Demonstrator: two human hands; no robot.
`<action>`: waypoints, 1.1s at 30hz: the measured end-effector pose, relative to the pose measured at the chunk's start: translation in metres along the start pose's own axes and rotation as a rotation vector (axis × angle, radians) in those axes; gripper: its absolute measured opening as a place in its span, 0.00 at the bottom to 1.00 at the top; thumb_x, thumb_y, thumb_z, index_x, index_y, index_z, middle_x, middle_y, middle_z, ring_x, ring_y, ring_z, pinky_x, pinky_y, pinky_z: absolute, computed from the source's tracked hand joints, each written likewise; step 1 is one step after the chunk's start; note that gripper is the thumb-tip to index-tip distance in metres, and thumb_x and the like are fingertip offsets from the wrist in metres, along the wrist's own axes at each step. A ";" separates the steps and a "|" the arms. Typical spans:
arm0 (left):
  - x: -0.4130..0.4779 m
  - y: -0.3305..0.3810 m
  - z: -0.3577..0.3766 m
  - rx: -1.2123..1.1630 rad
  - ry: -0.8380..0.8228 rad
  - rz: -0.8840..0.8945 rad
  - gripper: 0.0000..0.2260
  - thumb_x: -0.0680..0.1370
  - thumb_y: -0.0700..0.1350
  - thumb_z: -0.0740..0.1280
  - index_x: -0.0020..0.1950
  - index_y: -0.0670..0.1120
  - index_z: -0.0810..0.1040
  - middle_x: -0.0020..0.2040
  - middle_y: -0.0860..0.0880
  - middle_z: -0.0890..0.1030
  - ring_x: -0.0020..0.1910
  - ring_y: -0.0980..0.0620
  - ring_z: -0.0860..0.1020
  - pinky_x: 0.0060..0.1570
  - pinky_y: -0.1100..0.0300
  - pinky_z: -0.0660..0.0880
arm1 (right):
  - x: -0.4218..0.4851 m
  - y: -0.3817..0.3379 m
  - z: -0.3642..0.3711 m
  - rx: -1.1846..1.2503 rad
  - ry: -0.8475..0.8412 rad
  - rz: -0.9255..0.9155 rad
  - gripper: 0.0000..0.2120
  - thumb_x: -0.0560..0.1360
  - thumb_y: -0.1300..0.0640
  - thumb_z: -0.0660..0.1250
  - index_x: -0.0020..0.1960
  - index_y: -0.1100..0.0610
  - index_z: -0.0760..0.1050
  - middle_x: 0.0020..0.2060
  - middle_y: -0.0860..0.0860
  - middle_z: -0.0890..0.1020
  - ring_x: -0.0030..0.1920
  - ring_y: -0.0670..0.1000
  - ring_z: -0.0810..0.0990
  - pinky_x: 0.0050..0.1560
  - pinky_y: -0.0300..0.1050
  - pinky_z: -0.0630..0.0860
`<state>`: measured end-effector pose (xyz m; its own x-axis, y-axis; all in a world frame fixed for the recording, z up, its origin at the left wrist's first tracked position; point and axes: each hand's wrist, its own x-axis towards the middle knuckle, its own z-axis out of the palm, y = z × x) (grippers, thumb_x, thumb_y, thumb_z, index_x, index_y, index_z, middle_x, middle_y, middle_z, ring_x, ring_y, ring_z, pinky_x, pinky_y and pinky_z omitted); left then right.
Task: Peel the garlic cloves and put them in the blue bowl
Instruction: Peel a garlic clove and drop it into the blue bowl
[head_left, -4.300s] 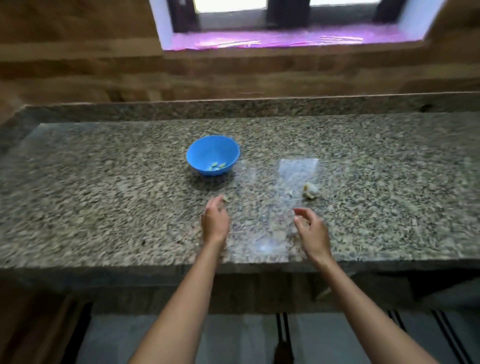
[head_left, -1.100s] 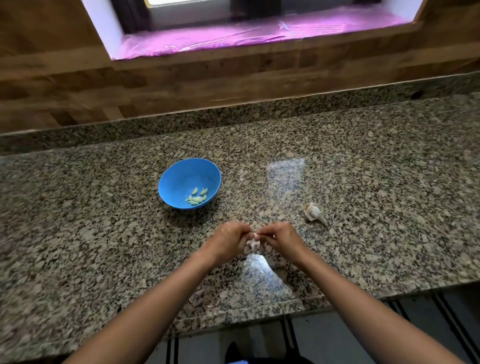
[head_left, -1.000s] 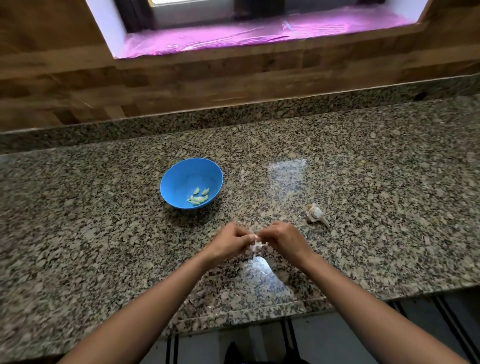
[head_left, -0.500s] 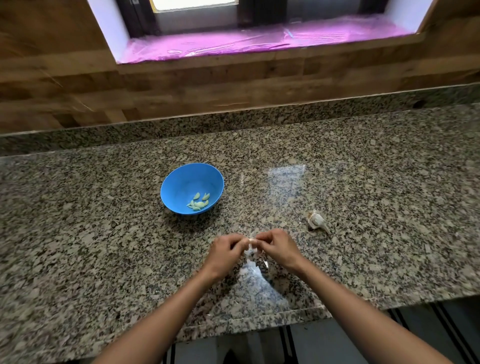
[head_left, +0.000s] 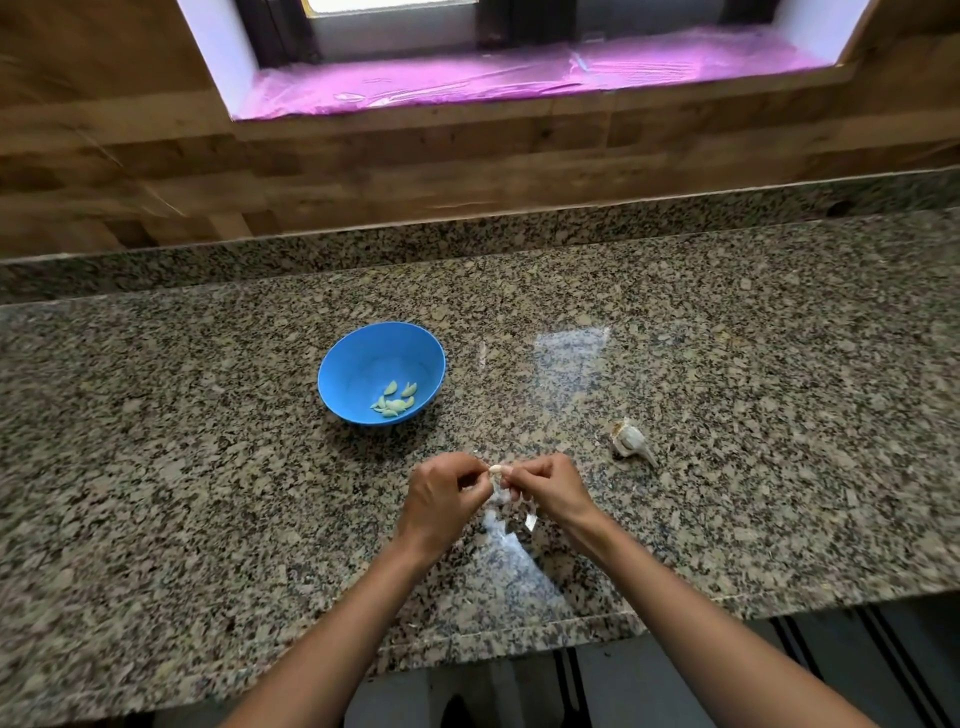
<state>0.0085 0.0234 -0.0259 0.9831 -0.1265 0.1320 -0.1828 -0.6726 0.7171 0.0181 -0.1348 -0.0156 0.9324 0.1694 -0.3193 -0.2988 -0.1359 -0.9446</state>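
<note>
Head view, left hand (head_left: 436, 499) and right hand (head_left: 550, 486) grip pinching garlic clove (head_left: 497, 470), blue bowl (head_left: 382, 371) beyond

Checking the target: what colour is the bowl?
Blue bowl, plain, seen best in the head view.

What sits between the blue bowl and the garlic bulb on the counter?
Head view: only bare granite counter between the blue bowl and the garlic bulb.
</note>
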 end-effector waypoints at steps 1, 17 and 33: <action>0.001 0.001 0.000 -0.005 0.017 -0.006 0.03 0.74 0.39 0.69 0.43 0.42 0.82 0.36 0.49 0.81 0.34 0.53 0.78 0.33 0.59 0.77 | 0.000 0.000 0.000 -0.021 -0.004 -0.012 0.11 0.73 0.62 0.67 0.32 0.61 0.78 0.24 0.46 0.77 0.23 0.40 0.68 0.28 0.31 0.67; 0.002 0.008 0.003 -0.160 0.070 -0.150 0.03 0.73 0.41 0.70 0.39 0.43 0.81 0.32 0.52 0.79 0.30 0.60 0.73 0.29 0.70 0.68 | 0.004 0.004 -0.006 0.033 -0.062 -0.044 0.09 0.74 0.61 0.67 0.37 0.63 0.81 0.25 0.50 0.78 0.22 0.43 0.64 0.23 0.32 0.59; 0.003 -0.005 0.000 -0.175 0.006 -0.347 0.03 0.73 0.41 0.72 0.45 0.46 0.84 0.39 0.52 0.83 0.36 0.59 0.80 0.37 0.66 0.79 | 0.009 0.025 -0.009 -0.050 -0.048 -0.095 0.06 0.73 0.61 0.68 0.39 0.59 0.82 0.27 0.48 0.81 0.28 0.46 0.73 0.35 0.40 0.70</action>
<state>0.0122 0.0267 -0.0292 0.9866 0.0913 -0.1353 0.1632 -0.5398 0.8258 0.0211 -0.1453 -0.0417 0.9447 0.2303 -0.2333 -0.1984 -0.1651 -0.9661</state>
